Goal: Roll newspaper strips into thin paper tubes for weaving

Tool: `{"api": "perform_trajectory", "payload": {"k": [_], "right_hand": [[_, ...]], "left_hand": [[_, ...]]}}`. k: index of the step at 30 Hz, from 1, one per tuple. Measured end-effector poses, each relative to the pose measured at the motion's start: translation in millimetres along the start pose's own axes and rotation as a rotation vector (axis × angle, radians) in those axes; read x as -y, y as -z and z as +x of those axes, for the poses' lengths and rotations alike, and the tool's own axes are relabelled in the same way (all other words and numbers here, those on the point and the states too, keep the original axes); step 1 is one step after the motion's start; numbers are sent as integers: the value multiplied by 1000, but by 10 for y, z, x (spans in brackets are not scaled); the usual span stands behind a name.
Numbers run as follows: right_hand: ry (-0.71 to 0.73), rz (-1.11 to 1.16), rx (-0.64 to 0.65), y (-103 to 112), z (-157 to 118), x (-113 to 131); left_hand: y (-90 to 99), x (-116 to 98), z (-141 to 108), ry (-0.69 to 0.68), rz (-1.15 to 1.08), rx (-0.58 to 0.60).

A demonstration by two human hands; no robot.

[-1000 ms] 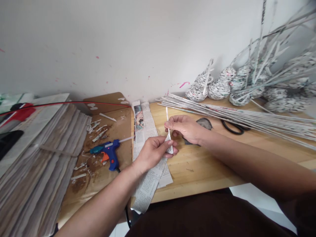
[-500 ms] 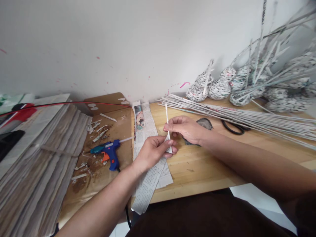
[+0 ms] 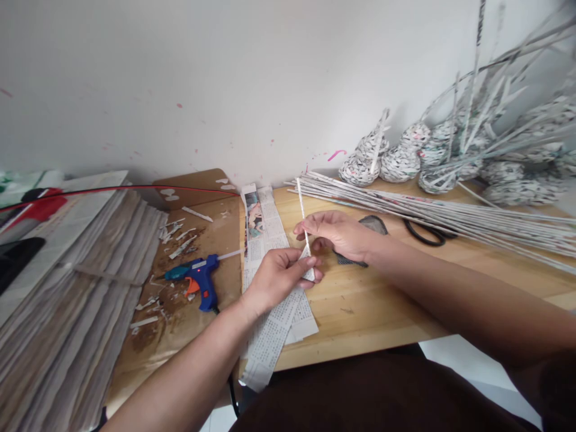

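A newspaper strip (image 3: 308, 275), partly rolled into a thin paper tube (image 3: 301, 201), stands up between my two hands. My left hand (image 3: 288, 267) pinches the strip's flat lower part between thumb and fingers. Higher up, the thumb and fingertips of my right hand (image 3: 333, 233) are closed on the narrow tube. Flat newspaper strips (image 3: 274, 327) lie on the table below my left hand, some hanging over the front edge. A dark mesh piece (image 3: 374, 225) lies behind my right hand, partly hidden by it.
On the left are a blue hot glue gun (image 3: 202, 282), paper scraps (image 3: 182, 246) and a tall stack of newspaper strips (image 3: 85, 300). A bundle of paper tubes (image 3: 405, 207) lies on the right, before woven paper shapes (image 3: 400, 162). Black scissor handles (image 3: 425, 233) show under the bundle.
The tube's upper end has tilted left and reaches a little higher. My right hand's fingers have shifted slightly left along it; my left hand has barely moved.
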State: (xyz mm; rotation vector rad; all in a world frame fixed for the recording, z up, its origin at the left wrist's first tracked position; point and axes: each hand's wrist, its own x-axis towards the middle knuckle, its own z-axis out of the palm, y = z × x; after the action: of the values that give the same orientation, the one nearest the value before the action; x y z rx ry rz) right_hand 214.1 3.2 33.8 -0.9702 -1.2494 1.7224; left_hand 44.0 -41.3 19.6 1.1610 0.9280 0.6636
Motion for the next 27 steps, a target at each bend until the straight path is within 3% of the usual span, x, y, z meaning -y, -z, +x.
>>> {"api": "perform_trajectory", "payload": {"k": [2,6,11,16,21,25,27], "right_hand": [[-18,-5,35,2,0,4],[7,13,-103,5,3,-1],[-4,0,60,18,-1,6],[36,47,-110,26,10,15],[26,-38,58,35,-3,32],[48,4,-115,38,2,23],[41,11,-72,45,5,26]], "left_hand": [[-1,-2,-2,13,-5,-3],[4,-2,-9,31,-2,47],[12,-2,-4,5,-16,15],[10,-4,8,22,2,28],[23,5,13,0,-13,23],[28,9,10,-11,8,57],[31,5,9,-6,6,48]]}}
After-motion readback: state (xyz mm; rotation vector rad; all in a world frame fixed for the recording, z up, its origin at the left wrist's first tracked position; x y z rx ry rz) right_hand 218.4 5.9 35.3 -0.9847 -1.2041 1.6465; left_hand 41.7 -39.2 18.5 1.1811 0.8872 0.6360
